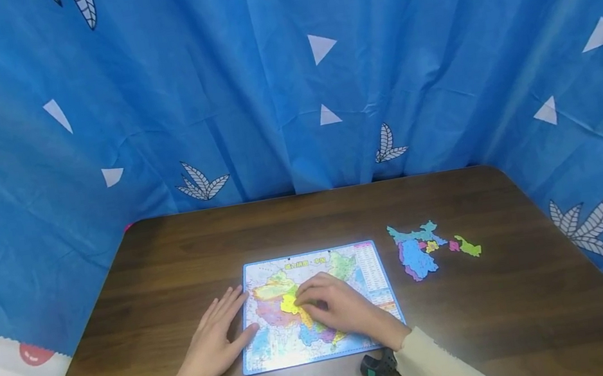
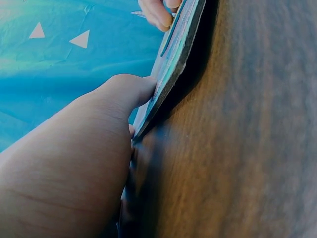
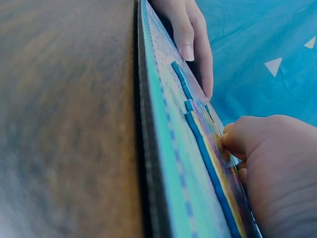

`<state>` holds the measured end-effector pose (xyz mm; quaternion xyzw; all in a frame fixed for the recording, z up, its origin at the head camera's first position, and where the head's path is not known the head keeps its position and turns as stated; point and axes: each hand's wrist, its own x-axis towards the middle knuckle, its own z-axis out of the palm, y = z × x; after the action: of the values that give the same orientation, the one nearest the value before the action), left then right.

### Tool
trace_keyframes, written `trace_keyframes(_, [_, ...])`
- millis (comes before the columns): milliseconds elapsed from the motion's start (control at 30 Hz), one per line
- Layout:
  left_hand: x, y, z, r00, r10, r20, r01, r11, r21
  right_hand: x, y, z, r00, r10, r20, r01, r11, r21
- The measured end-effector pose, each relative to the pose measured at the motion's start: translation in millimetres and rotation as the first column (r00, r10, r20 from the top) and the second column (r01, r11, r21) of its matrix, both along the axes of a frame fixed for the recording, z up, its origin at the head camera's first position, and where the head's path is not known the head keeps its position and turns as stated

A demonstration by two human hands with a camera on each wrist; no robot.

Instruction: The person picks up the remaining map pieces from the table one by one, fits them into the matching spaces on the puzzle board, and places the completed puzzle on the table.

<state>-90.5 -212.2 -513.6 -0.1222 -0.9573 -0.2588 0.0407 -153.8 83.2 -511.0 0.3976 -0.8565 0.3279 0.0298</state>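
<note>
A map jigsaw board (image 1: 280,357) with a blue border lies on the brown table, with coloured pieces set on it. My right hand (image 1: 333,303) is over its middle, thumb and fingers curled at a yellow map piece (image 1: 288,304) and pinching at its edge. The right wrist view shows the thumb (image 3: 237,139) low against the map's surface; the other fingertips are mostly hidden. Along the board's left edge rests my left hand (image 1: 216,340), fingers spread and fairly straight. Its thumb (image 2: 141,89) touches the board's edge in the left wrist view.
Right of the board lies a group of loose map pieces: a teal one (image 1: 410,235), a blue one (image 1: 417,258), a green one (image 1: 469,247) and several smaller ones. A blue curtain (image 1: 263,89) hangs behind the table (image 1: 473,318). Black wrist devices (image 1: 377,366) sit at both wrists.
</note>
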Motion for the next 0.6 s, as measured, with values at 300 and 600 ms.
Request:
trace_keyframes(300, [0.8, -0.5, 3.0, 1.000, -0.003, -0.009, 0.003, 1.000, 0.004, -1.9, -1.7, -0.5, 1.000, 0.007, -0.015, -0.007, 1.000, -0.003])
trace_keyframes(600, [0.9, 0.6, -1.0, 1.000, -0.011, -0.008, 0.011, 1.000, 0.005, -0.9, 0.7, -2.6, 1.000, 0.000, -0.008, -0.001, 0.998, -0.057])
